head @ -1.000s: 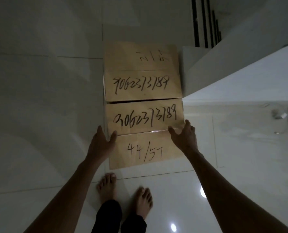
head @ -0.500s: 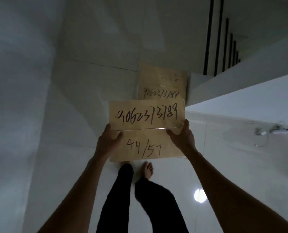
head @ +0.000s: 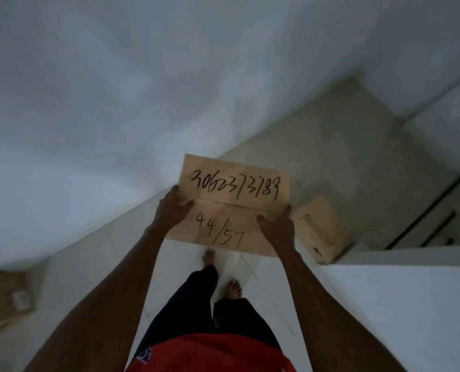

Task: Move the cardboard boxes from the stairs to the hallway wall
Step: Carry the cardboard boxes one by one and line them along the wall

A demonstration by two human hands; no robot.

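Fingers: left hand (head: 173, 210) and right hand (head: 276, 229) are clamped on opposite side edges of the carried box (head: 231, 202), thumbs on top.
Position: box is held level at waist height, clear of the floor; second box (head: 322, 229) lies on the tiles by the stairs.
Handling advice: keep it level, walk steadily, set down flush against the wall.
Writing: "3062373789" and "44/57", handwritten in marker.
Brands: none legible.

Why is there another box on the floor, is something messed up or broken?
Nothing looks broken. The left hand and right hand hold the carried box level by its sides. The second box sits on the floor by the stair wall, waiting. It looks turned only because the camera is tilted.
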